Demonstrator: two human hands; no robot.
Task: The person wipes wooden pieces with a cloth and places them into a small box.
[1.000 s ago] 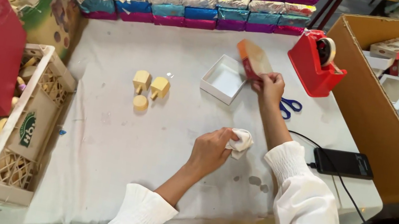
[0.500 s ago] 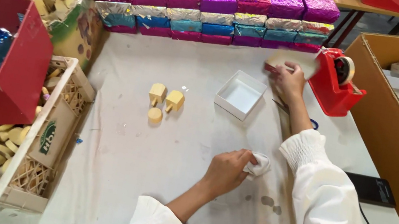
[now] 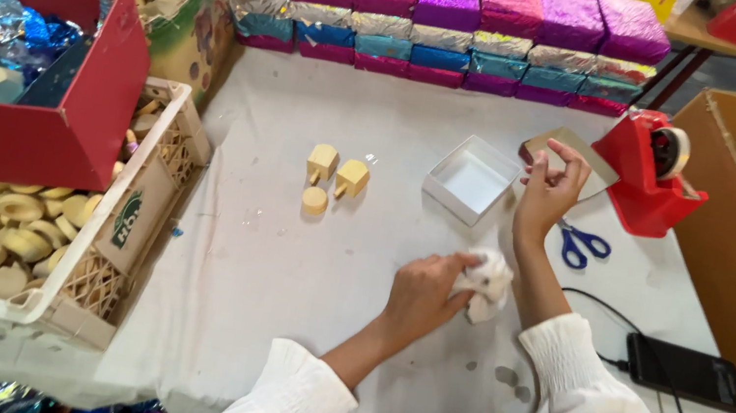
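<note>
Two hands worked over the white-covered table. The left hand was clenched around a crumpled white cloth, just in front of the open white box. The right hand pinched a flat piece of card, lifted just right of that box and short of the red tape dispenser. Blue-handled scissors lay right of the box, untouched. Left of the box stood three small wooden pieces, not yet boxed. Behind the box ran rows of foil-wrapped boxes, already finished. By my reading the white box was empty and unwrapped, so most of this one's work remained.
</note>
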